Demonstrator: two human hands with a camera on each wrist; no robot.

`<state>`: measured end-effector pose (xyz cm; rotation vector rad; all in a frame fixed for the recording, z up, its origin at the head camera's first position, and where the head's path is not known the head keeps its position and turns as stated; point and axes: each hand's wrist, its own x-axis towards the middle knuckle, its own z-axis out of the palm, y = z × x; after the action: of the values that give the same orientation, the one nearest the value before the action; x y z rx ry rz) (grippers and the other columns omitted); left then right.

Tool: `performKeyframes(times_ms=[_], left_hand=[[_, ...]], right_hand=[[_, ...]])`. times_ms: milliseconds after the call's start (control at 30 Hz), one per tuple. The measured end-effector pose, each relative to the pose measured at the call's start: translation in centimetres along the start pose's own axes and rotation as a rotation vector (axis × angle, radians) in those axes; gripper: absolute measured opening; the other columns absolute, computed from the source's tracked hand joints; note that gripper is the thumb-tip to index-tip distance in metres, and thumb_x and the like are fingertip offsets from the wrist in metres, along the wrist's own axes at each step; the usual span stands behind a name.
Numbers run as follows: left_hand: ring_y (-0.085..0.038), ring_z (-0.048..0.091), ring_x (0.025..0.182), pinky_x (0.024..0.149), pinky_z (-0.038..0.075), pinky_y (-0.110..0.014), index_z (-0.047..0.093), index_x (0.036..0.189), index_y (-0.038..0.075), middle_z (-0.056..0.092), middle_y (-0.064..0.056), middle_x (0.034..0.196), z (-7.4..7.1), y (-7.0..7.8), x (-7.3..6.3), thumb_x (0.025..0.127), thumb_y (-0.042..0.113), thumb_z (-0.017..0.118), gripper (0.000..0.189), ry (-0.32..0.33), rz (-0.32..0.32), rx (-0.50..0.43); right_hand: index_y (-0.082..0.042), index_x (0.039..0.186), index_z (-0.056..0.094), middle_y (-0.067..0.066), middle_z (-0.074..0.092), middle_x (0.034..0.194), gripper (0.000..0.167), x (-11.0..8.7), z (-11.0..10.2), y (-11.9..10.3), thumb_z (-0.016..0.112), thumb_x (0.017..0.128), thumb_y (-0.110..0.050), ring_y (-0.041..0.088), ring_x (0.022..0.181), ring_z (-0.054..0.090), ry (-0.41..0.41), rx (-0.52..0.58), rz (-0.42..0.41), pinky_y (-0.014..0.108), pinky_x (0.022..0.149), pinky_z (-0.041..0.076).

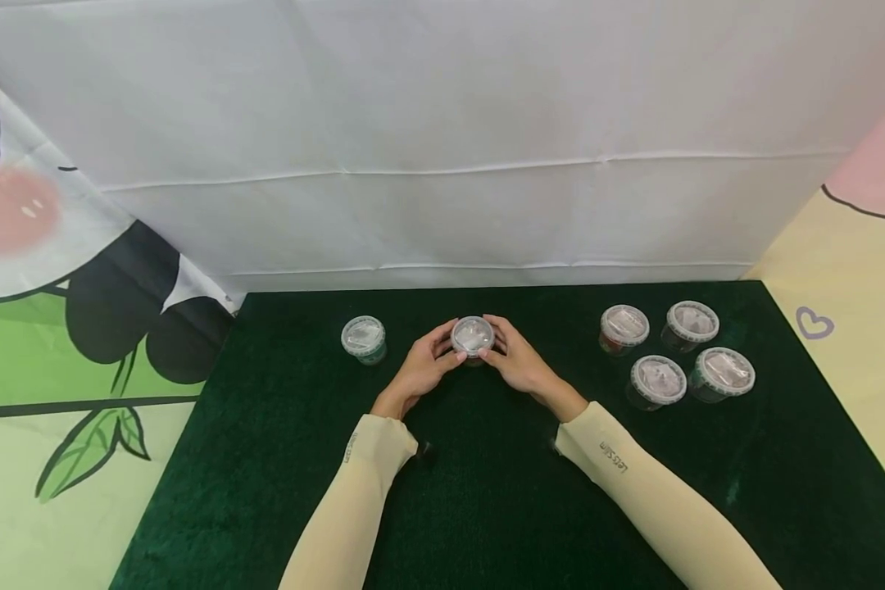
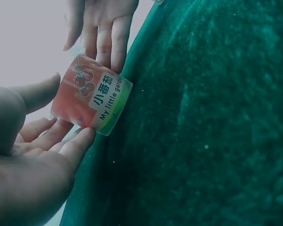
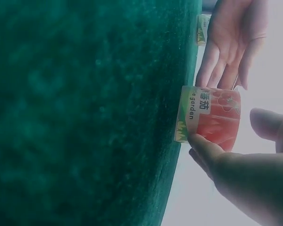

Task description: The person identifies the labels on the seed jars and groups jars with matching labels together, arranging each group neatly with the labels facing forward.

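Note:
A small round plastic tub (image 1: 473, 334) with a clear lid stands near the far side of the dark green table, between both hands. Its red label with tomato pictures and the words "My little garden" shows in the left wrist view, on the tub's side (image 2: 92, 94). From the left, my left hand (image 1: 422, 365) holds it with the fingers round the side and the thumb toward the front rim. My right hand (image 1: 519, 360) grips the opposite side the same way, its thumb near the left one. In the right wrist view the tub's base is close against the green cloth.
A similar lidded tub (image 1: 364, 339) stands to the left of the hands. Several more tubs are grouped at the right, among them a reddish one (image 1: 624, 329) and a green-labelled one (image 1: 723, 374). A white cloth wall (image 1: 442, 221) rises behind the table's far edge.

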<state>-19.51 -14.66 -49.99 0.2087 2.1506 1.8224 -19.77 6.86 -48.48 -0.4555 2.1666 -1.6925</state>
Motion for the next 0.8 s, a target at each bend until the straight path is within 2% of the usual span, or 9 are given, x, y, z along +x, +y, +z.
performKeyframes(times_ms=[300,500,633,800], left_hand=[[-0.031,0.040,0.154,0.123,0.039,-0.042,0.033,0.163,0.000,0.037,-0.018,0.168,-0.1,0.8,-0.7,0.106,0.001,0.061,0.064,0.048,0.068,-0.013],[-0.029,0.039,0.154,0.123,0.040,-0.039,0.036,0.163,0.004,0.038,-0.017,0.168,-0.2,1.8,-1.6,0.106,0.001,0.061,0.062,0.069,0.097,-0.017],[-0.025,0.040,0.154,0.122,0.041,-0.036,0.039,0.162,0.008,0.041,-0.012,0.167,-0.2,2.6,-2.4,0.105,0.002,0.062,0.061,0.091,0.111,-0.020],[-0.023,0.041,0.153,0.121,0.041,-0.033,0.040,0.161,0.008,0.043,-0.009,0.166,-0.2,3.5,-3.1,0.106,0.003,0.062,0.060,0.092,0.138,-0.032]], right_hand=[[0.006,0.163,0.022,0.030,0.026,0.169,0.059,-0.8,-1.0,-0.8,0.048,0.111,-0.002,0.042,0.157,0.030,0.038,0.013,-0.020,0.054,0.126,0.032],[0.004,0.162,0.026,0.030,0.030,0.167,0.057,-1.7,-1.9,-1.3,0.050,0.112,-0.005,0.042,0.156,0.032,0.060,0.009,-0.046,0.055,0.125,0.032],[0.004,0.162,0.027,0.029,0.032,0.167,0.056,-2.7,-2.6,-1.7,0.049,0.112,-0.006,0.042,0.155,0.033,0.062,0.007,-0.064,0.057,0.125,0.033],[0.004,0.162,0.026,0.029,0.032,0.167,0.056,-3.8,-3.6,-2.1,0.049,0.112,-0.006,0.043,0.155,0.033,0.068,-0.007,-0.086,0.059,0.124,0.033]])
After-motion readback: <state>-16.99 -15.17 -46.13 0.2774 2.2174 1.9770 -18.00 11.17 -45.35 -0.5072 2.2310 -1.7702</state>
